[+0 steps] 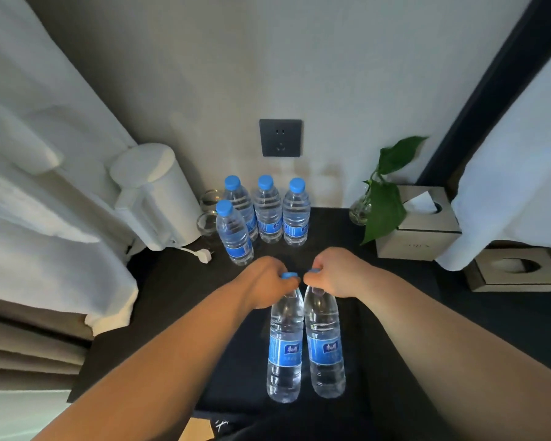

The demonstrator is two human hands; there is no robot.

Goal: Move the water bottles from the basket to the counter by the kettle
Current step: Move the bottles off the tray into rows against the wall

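Observation:
My left hand (264, 281) grips a clear water bottle (284, 348) by its blue-capped neck. Beside it my right hand (334, 272) grips a second bottle (325, 345) the same way. Both bottles hang upright and side by side above the dark counter (178, 300), at its near part. Several more blue-capped bottles stand at the back of the counter, among them one in front (234, 233) and one at the right (296, 214), all just right of the white kettle (159, 198). No basket is in view.
Two glasses (209, 214) stand between the kettle and the bottles. The kettle's white plug (202, 254) lies on the counter. A wall socket (280, 137) is above. A plant in a glass vase (382, 198) and tissue boxes (423, 227) sit right; white robes (45, 186) hang left.

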